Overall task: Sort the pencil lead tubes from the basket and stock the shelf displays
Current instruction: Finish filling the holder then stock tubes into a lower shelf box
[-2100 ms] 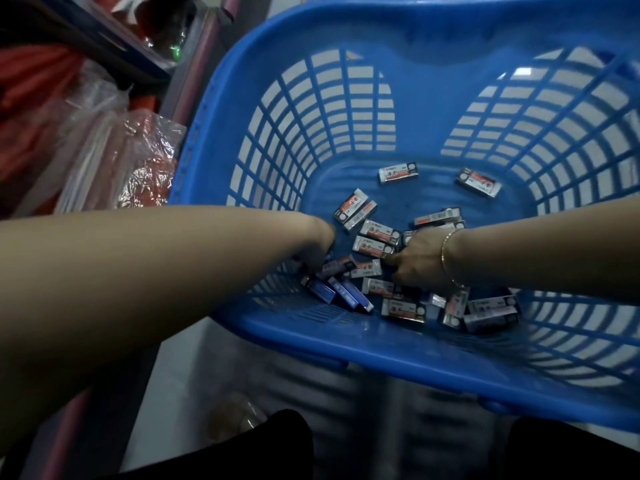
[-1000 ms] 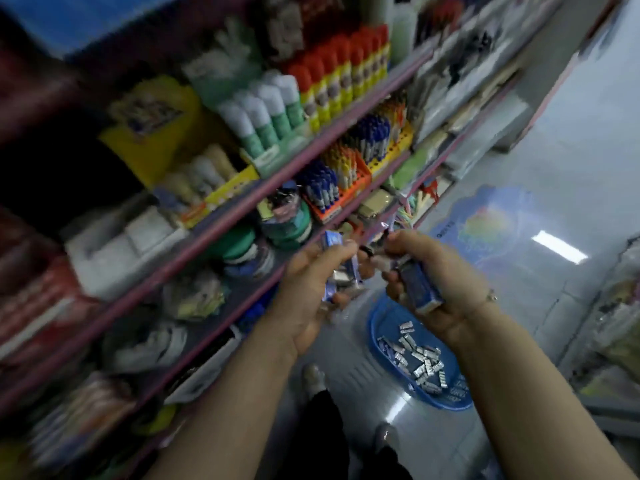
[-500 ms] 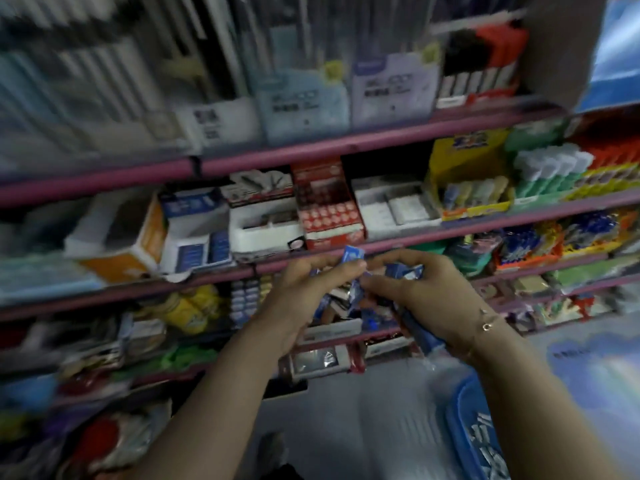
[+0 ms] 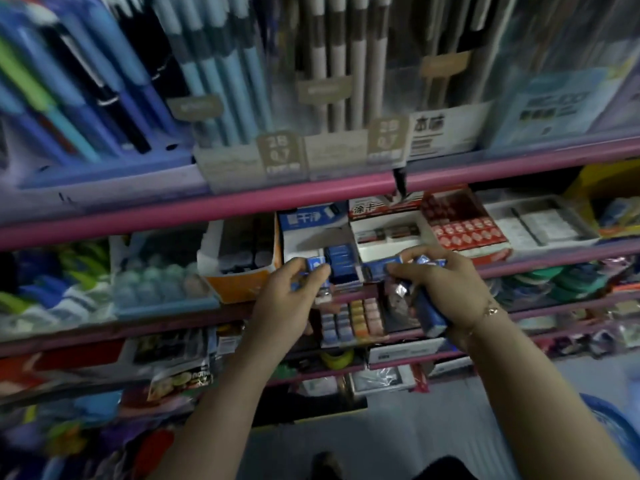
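Small, flat, glossy blue lead tubes (image 4: 317, 264) sit pinched in the curled fingers of the left hand (image 4: 289, 299); the right hand (image 4: 440, 289) grips a bundle of more blue tubes (image 4: 429, 315), one poking out below the palm. Both hover at a white cardboard display box (image 4: 320, 237) on a pink-edged shelf (image 4: 214, 206). The blue plastic basket (image 4: 620, 431) sits on the pale floor (image 4: 433, 427).

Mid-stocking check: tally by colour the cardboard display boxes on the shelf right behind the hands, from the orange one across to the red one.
Orange-and-white cardboard display box: 1
Blue-and-white cardboard display box: 1
White cardboard display box with red lettering: 1
Red cardboard display box: 1
Total: 4
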A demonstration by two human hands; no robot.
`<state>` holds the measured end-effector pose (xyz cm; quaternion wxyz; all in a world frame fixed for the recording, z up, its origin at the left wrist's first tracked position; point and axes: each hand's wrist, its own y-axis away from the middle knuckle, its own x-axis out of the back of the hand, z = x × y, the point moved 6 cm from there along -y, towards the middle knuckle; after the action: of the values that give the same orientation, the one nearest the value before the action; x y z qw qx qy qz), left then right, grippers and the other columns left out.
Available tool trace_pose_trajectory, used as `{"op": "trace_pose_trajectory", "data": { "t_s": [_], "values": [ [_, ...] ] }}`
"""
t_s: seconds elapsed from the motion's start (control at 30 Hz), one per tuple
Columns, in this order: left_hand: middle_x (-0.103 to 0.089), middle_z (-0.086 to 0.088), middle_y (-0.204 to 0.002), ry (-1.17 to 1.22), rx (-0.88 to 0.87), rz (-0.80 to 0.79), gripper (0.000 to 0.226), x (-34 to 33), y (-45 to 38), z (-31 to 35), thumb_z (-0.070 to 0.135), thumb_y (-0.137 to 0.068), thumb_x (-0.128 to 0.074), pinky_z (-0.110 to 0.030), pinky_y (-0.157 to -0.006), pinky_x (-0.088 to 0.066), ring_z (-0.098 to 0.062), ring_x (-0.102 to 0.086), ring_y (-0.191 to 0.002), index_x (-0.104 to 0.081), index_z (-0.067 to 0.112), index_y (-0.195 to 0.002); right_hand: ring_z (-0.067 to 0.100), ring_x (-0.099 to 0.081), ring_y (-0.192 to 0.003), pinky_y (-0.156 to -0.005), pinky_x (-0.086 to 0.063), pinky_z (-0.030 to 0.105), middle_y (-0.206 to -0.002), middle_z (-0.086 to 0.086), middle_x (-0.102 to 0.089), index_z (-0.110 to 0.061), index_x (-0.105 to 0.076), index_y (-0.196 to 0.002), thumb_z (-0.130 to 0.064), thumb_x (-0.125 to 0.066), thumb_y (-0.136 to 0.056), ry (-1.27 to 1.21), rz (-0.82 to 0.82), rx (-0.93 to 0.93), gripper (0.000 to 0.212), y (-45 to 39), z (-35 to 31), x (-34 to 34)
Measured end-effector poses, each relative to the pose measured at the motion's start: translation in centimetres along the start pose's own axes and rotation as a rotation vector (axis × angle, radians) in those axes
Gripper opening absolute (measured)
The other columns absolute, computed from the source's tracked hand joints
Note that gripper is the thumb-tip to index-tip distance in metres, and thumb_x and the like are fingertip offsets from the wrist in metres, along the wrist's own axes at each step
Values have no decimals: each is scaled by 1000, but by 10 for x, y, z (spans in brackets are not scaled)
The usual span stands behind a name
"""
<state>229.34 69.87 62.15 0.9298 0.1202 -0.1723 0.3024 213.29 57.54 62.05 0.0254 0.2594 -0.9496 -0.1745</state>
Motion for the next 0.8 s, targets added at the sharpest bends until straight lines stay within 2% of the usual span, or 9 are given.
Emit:
{"op": "trace_pose_trajectory", "data": {
  "t_s": [0.1,0.2,0.3,0.4,0.47,0.6,0.67,0.73,0.8],
  "values": [
    [-57,14,-62,-64,4,-52,5,11,-5,-14,34,-96,-51,-13,-34,-28,0,-43,-30,-53,34,-91,22,-48,-43,-47,-42,26,-50,9,-55,-4,-61,-65,-6,-70,-80,98,89,53,16,-25,-9,-16],
    [-58,19,-83,-160,28,-57,35,12,-14,-27,34,-95,-52,-10,-40,-36,7,-58,-47,-55,21,-127,16,-50,-34,-41,-40,22,-40,1,-55,0,-61,-67,-9,-72,-77,229,115,54,17,-57,-15,-39],
    [-60,15,-84,-228,-18,13,23,18,-18,-28,33,-89,-61,-16,-50,-45,-1,-61,-51,-59,26,-111,16,-62,-53,-54,-53,31,-58,1,-67,-7,-66,-75,-15,-79,-70,365,106,10,16,-88,-10,-72],
    [-62,14,-80,-224,-90,94,15,27,-18,-31,34,-85,-67,-15,-48,-44,0,-61,-51,-54,27,-88,17,-61,-61,-57,-49,28,-72,6,-70,-7,-64,-84,-28,-85,-64,529,59,-6,36,-111,-1,-103],
    [-63,17,-78,-210,-138,132,13,32,-15,-34,32,-85,-68,-12,-51,-45,3,-62,-57,-57,24,-86,20,-65,-84,-69,-49,26,-96,9,-69,-7,-60,-104,-30,-84,-64,607,82,-30,52,-120,7,-113],
    [-65,26,-78,-157,-169,152,6,39,-12,-40,31,-84,-67,-4,-57,-41,6,-62,-64,-62,32,-87,16,-54,-115,-83,-33,12,-130,5,-56,-12,-47,-130,-26,-59,-89,695,56,-42,45,-126,23,-119],
    [-64,33,-82,-128,-189,137,13,42,-12,-41,30,-84,-68,-2,-62,-41,10,-62,-73,-60,40,-84,21,-51,-120,-94,-34,22,-130,10,-55,-9,-48,-129,-26,-47,-95,760,55,-45,38,-125,25,-121],
    [-66,29,-85,-99,-208,111,15,43,-10,-43,28,-83,-69,-5,-65,-43,9,-63,-75,-61,41,-83,24,-62,-96,-78,-49,29,-104,15,-63,-9,-55,-115,-30,-49,-93,850,61,-35,30,-127,21,-122],
    [-68,23,-81,-29,-190,101,14,41,-9,-46,28,-82,-70,-11,-62,-48,4,-66,-68,-62,39,-81,24,-62,-93,-82,-52,31,-103,12,-64,-10,-54,-114,-30,-49,-93,861,10,-43,30,-130,20,-126]
  ]
}}
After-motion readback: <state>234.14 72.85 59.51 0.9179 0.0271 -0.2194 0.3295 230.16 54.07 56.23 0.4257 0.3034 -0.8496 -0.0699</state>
